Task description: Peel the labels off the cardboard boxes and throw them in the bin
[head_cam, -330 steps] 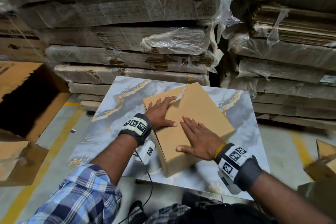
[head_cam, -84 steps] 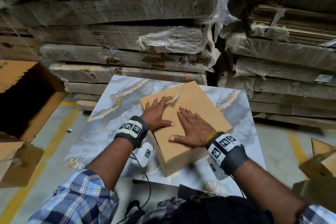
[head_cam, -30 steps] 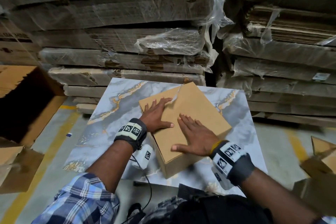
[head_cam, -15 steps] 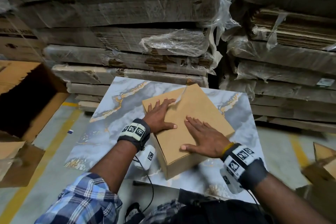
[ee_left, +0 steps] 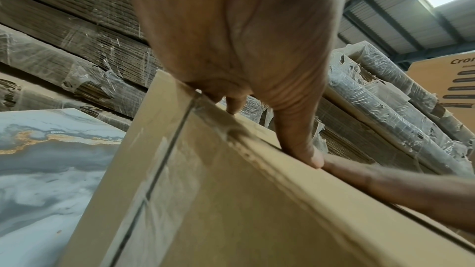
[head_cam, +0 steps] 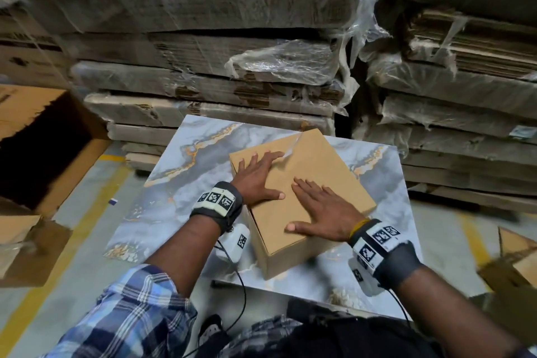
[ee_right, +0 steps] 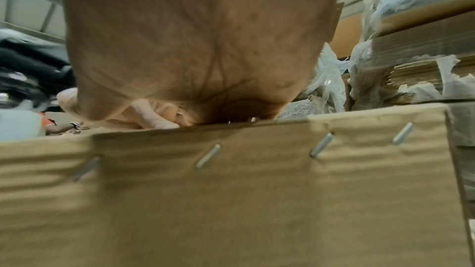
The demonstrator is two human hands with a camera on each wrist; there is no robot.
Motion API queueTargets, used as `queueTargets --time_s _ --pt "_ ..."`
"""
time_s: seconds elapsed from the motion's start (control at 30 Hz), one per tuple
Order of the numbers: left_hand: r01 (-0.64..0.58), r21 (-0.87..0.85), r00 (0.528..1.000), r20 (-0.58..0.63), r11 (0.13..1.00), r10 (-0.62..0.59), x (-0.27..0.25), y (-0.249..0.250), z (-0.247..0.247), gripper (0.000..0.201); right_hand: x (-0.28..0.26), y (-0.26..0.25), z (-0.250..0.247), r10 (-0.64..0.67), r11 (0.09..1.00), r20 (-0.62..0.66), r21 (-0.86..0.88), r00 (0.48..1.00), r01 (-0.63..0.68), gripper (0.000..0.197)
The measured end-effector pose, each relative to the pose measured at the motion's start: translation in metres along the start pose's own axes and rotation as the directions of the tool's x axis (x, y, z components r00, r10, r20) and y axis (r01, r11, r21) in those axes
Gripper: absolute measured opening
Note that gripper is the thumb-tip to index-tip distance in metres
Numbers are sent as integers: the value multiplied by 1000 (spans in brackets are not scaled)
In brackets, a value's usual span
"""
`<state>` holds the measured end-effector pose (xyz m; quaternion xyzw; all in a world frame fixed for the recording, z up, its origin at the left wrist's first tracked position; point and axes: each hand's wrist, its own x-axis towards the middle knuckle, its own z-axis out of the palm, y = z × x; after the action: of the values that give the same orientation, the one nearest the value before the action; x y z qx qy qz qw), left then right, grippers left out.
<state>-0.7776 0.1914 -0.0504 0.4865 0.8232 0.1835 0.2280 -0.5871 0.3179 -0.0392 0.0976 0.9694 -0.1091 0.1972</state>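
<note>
Cardboard box (head_cam: 302, 183) on marbled tabletop (head_cam: 180, 183), left hand (head_cam: 257, 180) and right hand (head_cam: 325, 212) flat, fingers spread, wrapped cardboard stacks (head_cam: 203, 67) behind, perhaps tape at far edge.

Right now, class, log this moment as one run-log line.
left hand: flat on cardboard box | right hand: flat on box top | tape strip: unpeeled | box on marble table

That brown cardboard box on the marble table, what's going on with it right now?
A person has both hands flat on top of the closed brown cardboard box, which sits on a grey marble-patterned tabletop. The left hand lies with its fingers spread, fingertips near a strip of clear tape along the lid seam. The right hand presses flat on the lid nearer the person. Neither hand grips anything, and no label is visible on the box.
</note>
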Motion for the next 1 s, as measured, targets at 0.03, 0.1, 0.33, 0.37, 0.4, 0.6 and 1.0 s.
queueTargets --time_s 0.03,0.1,0.33,0.37,0.4,0.6,1.0 --pt "-4 -6 1000 -1 1000 4 1 -1 0 100 6 1 -3 24 1000 -9 12 1000 -24 111" --pt "-8 -10 1000 -3 1000 8 0 -2 0 100 16 -4 -6 71 997 -28 36 997 -70 109" --pt "-5 -14 1000 -3 1000 5 0 0 -1 100 8 23 -14 89 996 -20 25 996 -89 104" --pt "-5 -16 1000 -7 1000 4 0 0 -1 100 10 38 -24 189 981 -25 51 982 -188 106" --pt "-4 -21 1000 -10 1000 3 0 -1 -1 100 10 49 -34 291 954 -23 87 956 -288 109" --pt "-15 -46 1000 -20 999 15 0 -3 0 100 -12 -3 -26 9 998 39 63 999 -11 118" --pt "-18 -52 1000 -20 998 17 -3 -2 -2 99 -30 -8 -7 -17 1000 47 22 999 16 106"
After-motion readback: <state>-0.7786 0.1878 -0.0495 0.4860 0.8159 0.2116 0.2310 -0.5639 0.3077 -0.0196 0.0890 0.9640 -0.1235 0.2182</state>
